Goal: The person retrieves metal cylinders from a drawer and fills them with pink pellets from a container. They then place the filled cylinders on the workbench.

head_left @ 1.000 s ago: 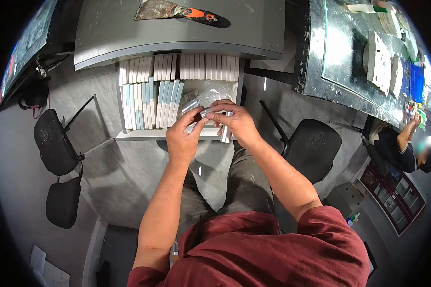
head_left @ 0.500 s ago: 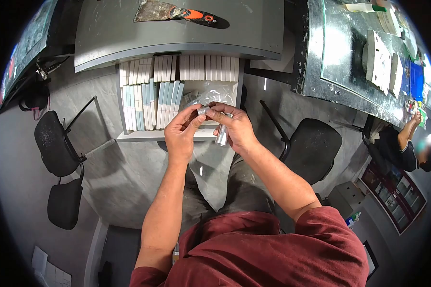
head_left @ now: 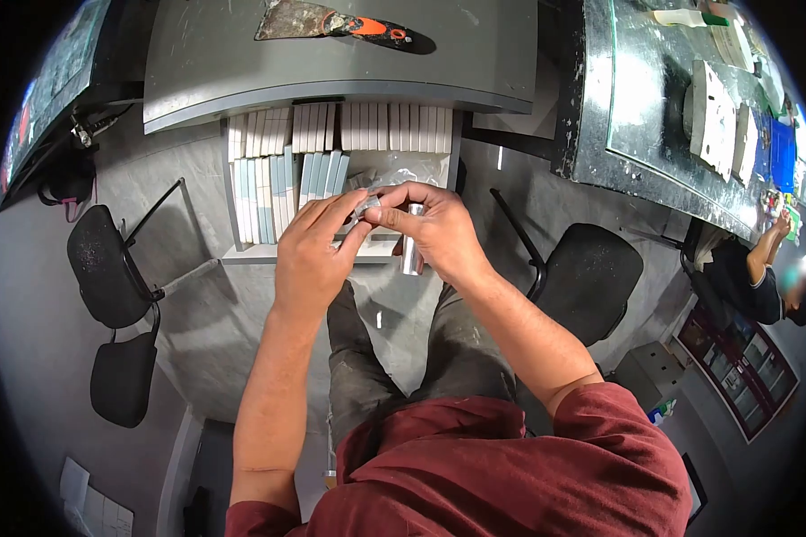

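Above the open drawer (head_left: 295, 256), my two hands meet at a small silvery, partly see-through piece (head_left: 367, 208); its exact kind is too small to tell. My left hand (head_left: 315, 249) pinches it between thumb and fingers from the left. From the right, the thumb and forefinger of my right hand (head_left: 446, 237) close on the same piece. The other fingers of that hand are wrapped round a shiny silver cylinder (head_left: 410, 256), which points down out of the palm. Behind the hands, a clear plastic bag (head_left: 407, 168) lies in the drawer.
Rows of thin white and grey-blue boxes (head_left: 282, 192) stand in the drawer. A scraper with an orange and black handle (head_left: 367, 27) lies on the grey desk top (head_left: 215, 63). Black chairs stand left (head_left: 98, 267) and right (head_left: 591, 277). Another person (head_left: 752, 268) works at far right.
My left hand has shifted slightly left and turned, its fingers now more over the small piece. The cylinder in my right hand hangs a little more upright.
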